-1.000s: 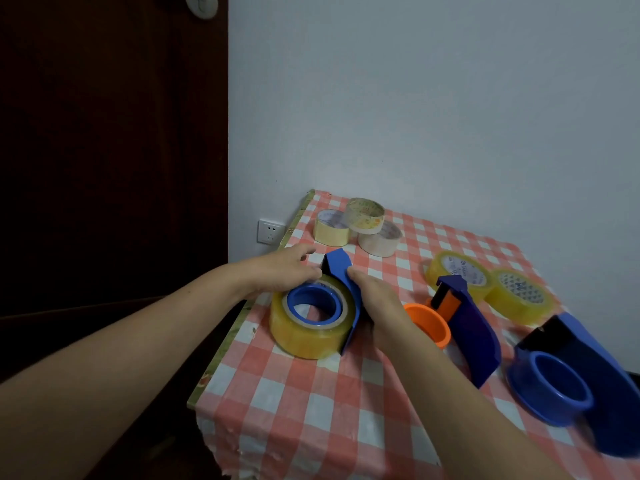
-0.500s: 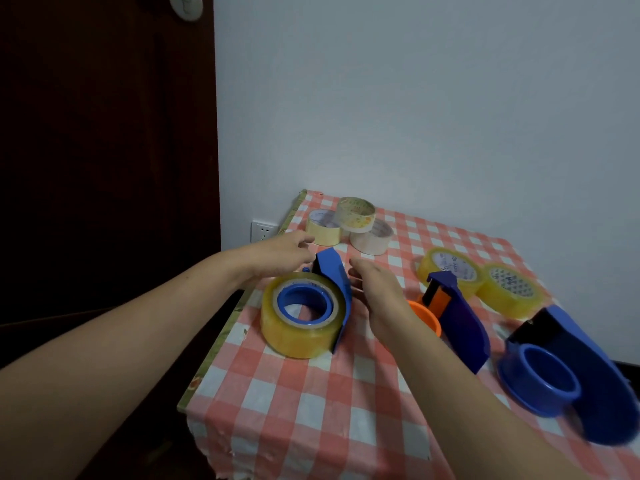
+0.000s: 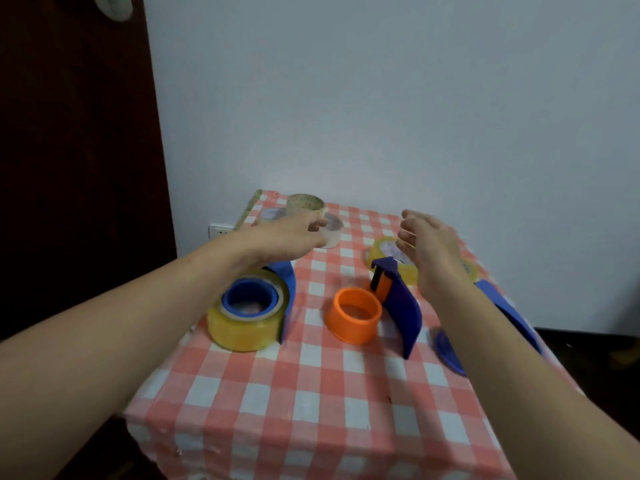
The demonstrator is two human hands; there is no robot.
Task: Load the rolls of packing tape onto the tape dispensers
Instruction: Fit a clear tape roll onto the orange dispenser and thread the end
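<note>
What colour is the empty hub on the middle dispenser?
The hub is orange, seen best in the head view.

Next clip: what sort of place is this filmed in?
Probably a room in a home rather than a workshop: a small table under a red-and-white checked cloth stands against a plain pale wall, with a dark wooden door to the left and a white wall socket low beside it.

Dim, soft, motion-blurred, wide-angle warped
</note>
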